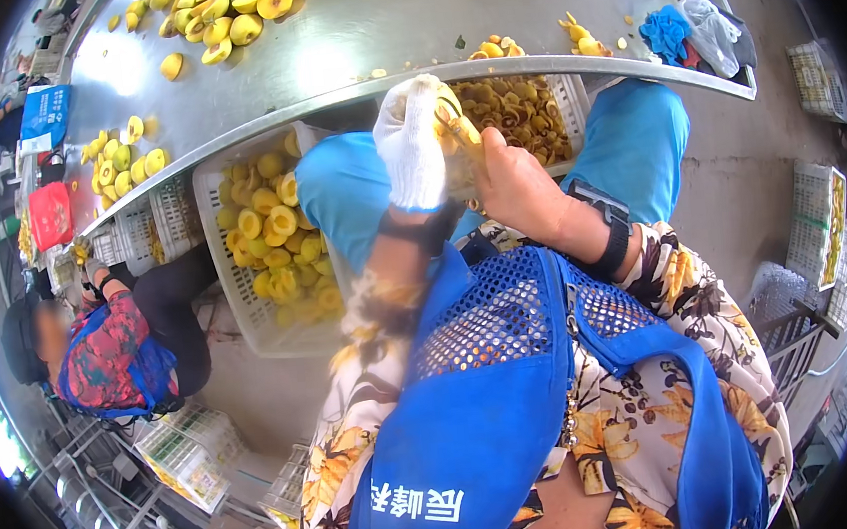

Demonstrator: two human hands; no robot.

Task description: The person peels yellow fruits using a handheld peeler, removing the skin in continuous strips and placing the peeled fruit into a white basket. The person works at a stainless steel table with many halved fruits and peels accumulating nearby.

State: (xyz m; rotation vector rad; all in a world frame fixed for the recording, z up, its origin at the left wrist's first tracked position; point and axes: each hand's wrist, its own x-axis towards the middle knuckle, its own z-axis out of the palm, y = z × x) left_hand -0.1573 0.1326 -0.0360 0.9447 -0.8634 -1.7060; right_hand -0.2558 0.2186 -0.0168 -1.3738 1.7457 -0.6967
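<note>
My left hand (414,142), in a white knit glove, is closed around a yellow peach half that shows at its fingertips. My bare right hand (525,185) grips the yellowish handle of a pitting tool (467,133), whose curved metal end is at the fruit. Both hands are over my lap, just in front of the metal table's edge. Below them a white crate (576,114) holds brown peach pits and scraps. To the left, a white plastic crate (249,323) holds many yellow peach halves (283,219).
Peach halves (218,31) are heaped on the steel table (389,21). Small scraps (500,48) lie along its edge, with a blue cloth (665,35) and a clear plastic bag (711,29) at the right corner. A co-worker (113,348) sits at the left. Crates (808,227) stand on the right.
</note>
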